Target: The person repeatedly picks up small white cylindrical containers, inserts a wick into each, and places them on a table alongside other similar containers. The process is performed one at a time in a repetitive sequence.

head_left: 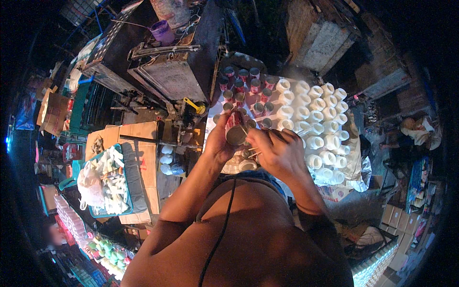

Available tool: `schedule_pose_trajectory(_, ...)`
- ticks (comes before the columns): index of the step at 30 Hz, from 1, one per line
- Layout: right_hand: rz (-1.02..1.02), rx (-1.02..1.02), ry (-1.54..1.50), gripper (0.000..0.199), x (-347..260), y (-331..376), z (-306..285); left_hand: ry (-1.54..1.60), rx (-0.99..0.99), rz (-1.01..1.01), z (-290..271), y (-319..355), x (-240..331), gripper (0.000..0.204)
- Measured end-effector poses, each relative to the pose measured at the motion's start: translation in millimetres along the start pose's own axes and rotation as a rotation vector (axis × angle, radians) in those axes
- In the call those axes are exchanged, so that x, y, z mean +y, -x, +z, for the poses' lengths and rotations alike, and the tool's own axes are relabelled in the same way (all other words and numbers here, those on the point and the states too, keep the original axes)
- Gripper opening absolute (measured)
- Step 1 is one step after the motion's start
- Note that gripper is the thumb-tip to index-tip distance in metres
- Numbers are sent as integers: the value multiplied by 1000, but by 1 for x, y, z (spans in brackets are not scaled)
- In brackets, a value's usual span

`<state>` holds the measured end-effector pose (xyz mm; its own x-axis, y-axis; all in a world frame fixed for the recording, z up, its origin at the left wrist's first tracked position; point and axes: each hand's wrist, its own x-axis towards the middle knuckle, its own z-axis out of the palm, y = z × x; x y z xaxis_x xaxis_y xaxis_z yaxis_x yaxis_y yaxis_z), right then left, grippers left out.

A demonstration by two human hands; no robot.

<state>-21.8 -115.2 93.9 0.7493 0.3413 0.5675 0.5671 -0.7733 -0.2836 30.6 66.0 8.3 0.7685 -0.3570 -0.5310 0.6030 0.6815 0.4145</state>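
Observation:
My left hand (219, 142) is wrapped round a red can (234, 125) tilted with its round grey end toward me. Close against that end, my right hand (273, 146) has its fingers pinched on thin pale sticks (254, 153). One stick reaches across the can's rim; whether it goes inside is too small to tell. Beyond my hands stand several similar red cans (255, 86) in rows on a pale surface. To their right are many rows of white wide-mouthed jars (316, 104), mouths facing up or toward me.
At left, a teal basket (130, 206) of white plastic pieces rests on cardboard (150, 179). A yellow scoop-like tool (193, 105) lies by a wooden cabinet (167, 76), with a purple container (162, 33) on top. Clear plastic wrap (365, 174) hangs at the jars' right edge.

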Motion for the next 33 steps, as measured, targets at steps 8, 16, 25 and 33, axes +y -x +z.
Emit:
schedule_pose_trajectory(8, 301, -96, 36, 15, 32, 41, 32, -129, 13, -146, -52, -55, -57, 41)
schedule_pose_trajectory(16, 385, -406, 52, 72, 65, 42, 46, 15, -1, -233, -39, -95, -67, 35)
schedule_pose_trajectory(25, 251, -365, 134, 68, 157, -20, 105, 14, 193, -41, -57, -138, -21, 67)
schedule_pose_trajectory(33, 339, -495, 195, 63, 244, -29, 245, 13, 320, 260, -109, -64, 17, 35)
